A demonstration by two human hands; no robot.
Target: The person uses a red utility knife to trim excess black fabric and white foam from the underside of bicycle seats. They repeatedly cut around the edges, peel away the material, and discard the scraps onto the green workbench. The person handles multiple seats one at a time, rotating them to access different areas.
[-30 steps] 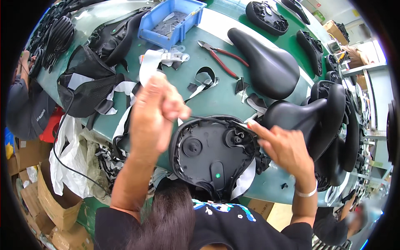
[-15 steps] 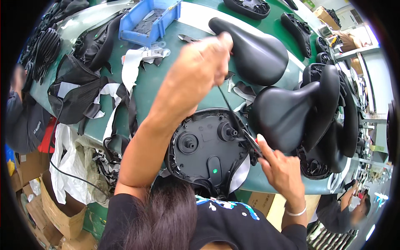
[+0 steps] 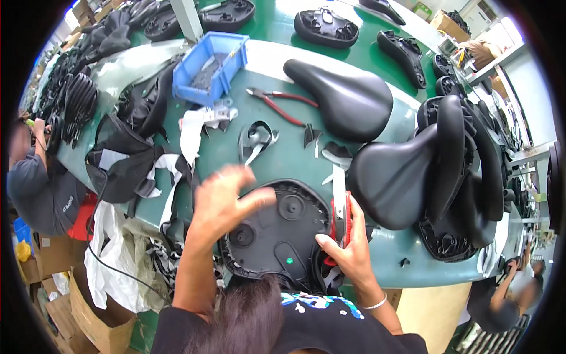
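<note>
An upside-down bicycle saddle [image 3: 265, 248] with a black plastic base lies at the near table edge in front of me. Over its left rim is my left hand [image 3: 221, 203], slightly blurred, with thumb and fingers apart and nothing visible in it. On the saddle's right side, my right hand [image 3: 348, 251] grips a red utility knife [image 3: 341, 221], its long blade pointing away from me. A curled black-and-white offcut strip [image 3: 257, 141] lies just beyond the saddle. Farther off rest red-handled cutting pliers [image 3: 283, 106].
Finished black saddles [image 3: 395, 183] stand piled at the right, and another saddle [image 3: 348, 100] lies beyond the pliers. A blue bin [image 3: 209, 68] sits at the far left. Fabric scraps [image 3: 168, 183] hang over the left edge above cardboard boxes [image 3: 100, 301]. Other people [image 3: 47, 183] work nearby.
My left hand has dropped back toward the saddle and let go of the dark strip; a curled strip now lies on the table. The knife now points away from me. The view has shifted.
</note>
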